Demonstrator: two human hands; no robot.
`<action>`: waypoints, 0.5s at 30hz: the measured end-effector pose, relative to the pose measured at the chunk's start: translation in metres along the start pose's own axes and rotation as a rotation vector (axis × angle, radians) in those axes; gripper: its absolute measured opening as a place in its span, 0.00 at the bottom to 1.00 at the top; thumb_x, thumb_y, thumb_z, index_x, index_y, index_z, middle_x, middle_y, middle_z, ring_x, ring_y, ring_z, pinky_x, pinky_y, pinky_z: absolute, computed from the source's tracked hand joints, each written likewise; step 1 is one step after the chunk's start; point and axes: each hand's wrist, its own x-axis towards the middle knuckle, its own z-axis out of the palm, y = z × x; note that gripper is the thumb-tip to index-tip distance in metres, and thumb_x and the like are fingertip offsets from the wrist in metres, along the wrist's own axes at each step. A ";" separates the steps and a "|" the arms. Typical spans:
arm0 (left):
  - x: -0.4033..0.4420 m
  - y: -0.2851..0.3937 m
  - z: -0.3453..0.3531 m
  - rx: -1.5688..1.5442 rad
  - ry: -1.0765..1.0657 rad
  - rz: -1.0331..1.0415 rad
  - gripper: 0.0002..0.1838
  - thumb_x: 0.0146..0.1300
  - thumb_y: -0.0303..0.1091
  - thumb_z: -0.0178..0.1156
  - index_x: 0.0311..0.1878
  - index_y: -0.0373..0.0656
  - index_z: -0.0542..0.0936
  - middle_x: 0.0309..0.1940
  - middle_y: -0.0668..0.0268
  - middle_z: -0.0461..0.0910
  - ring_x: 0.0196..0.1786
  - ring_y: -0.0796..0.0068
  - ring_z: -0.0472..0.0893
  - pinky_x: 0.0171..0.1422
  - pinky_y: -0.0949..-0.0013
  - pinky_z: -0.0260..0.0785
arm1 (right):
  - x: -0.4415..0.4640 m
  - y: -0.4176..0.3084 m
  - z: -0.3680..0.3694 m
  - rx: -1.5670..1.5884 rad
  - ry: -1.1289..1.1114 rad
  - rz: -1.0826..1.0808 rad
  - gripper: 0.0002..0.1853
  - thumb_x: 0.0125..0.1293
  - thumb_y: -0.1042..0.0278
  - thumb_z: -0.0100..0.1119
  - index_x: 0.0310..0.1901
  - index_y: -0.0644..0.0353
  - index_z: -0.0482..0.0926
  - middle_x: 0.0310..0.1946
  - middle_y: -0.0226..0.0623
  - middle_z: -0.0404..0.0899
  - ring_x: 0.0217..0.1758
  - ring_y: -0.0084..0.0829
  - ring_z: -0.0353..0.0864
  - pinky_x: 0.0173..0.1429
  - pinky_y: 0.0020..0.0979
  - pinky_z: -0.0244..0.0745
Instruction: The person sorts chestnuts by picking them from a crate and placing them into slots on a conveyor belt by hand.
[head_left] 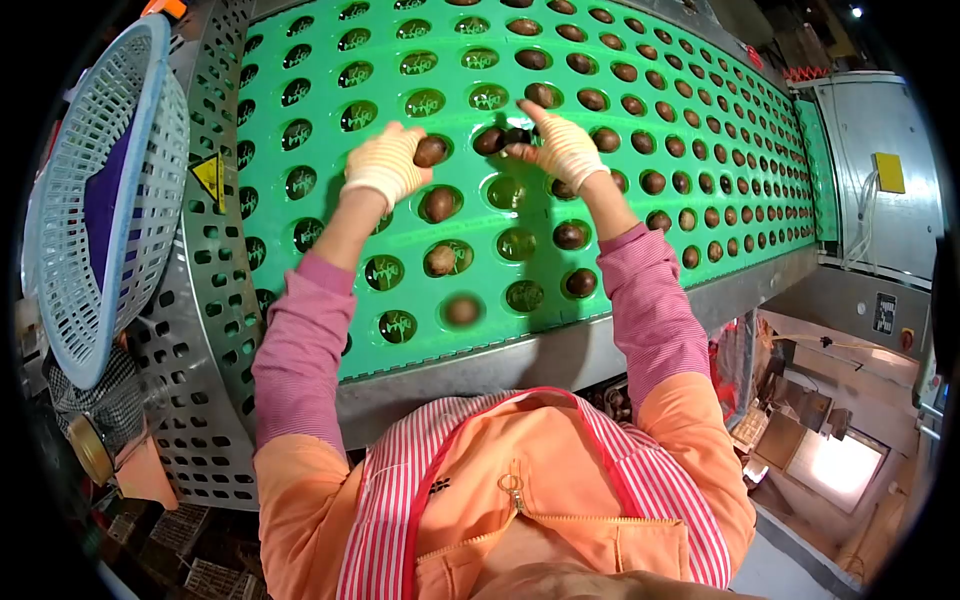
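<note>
My left hand [385, 165], in a pale ribbed glove with bare fingertips, is closed around a brown egg [430, 151] above the green moulded tray [415, 225]. My right hand [560, 148], gloved the same way, has its thumb and fingers about a very dark egg [517, 138]; part of that egg is hidden. Touching or nearly touching it on the left is another brown egg [489, 141]. Below my left hand, a brown egg [438, 204] and a paler egg [441, 261] rest in oval pockets. Nearer to me, one egg [462, 310] looks blurred.
Rows of filled pockets run to the right toward a metal machine housing [865, 165]. A perforated steel guard [205, 330] borders the left side, beside a tilted blue plastic basket [100, 200]. A metal rail [480, 365] lies along the near edge.
</note>
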 end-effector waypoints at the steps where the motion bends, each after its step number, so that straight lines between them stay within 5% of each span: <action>1: 0.008 0.000 -0.003 0.095 -0.045 0.001 0.31 0.54 0.43 0.69 0.63 0.53 0.73 0.66 0.53 0.71 0.62 0.53 0.76 0.67 0.59 0.69 | 0.000 0.014 0.004 0.007 0.093 -0.027 0.41 0.56 0.46 0.71 0.69 0.48 0.65 0.53 0.50 0.80 0.53 0.53 0.80 0.55 0.45 0.76; 6: 0.020 -0.001 0.007 0.169 0.050 0.036 0.26 0.60 0.38 0.65 0.62 0.52 0.71 0.63 0.52 0.70 0.58 0.51 0.77 0.60 0.54 0.73 | 0.005 0.038 0.008 0.100 -0.107 0.091 0.35 0.59 0.49 0.69 0.67 0.45 0.69 0.57 0.49 0.77 0.55 0.51 0.78 0.57 0.42 0.76; 9: 0.013 0.016 0.016 0.197 0.122 0.196 0.21 0.66 0.36 0.56 0.63 0.54 0.71 0.56 0.55 0.74 0.54 0.51 0.79 0.58 0.50 0.75 | 0.001 0.031 0.014 0.180 -0.017 -0.028 0.34 0.60 0.46 0.67 0.66 0.44 0.70 0.56 0.51 0.77 0.55 0.52 0.78 0.57 0.43 0.75; 15: -0.001 0.067 0.108 0.132 0.187 0.685 0.26 0.61 0.38 0.61 0.63 0.51 0.71 0.59 0.58 0.71 0.64 0.55 0.71 0.66 0.47 0.66 | -0.001 0.010 0.015 -0.022 0.045 0.083 0.27 0.60 0.59 0.65 0.63 0.41 0.73 0.57 0.50 0.75 0.56 0.51 0.79 0.60 0.44 0.75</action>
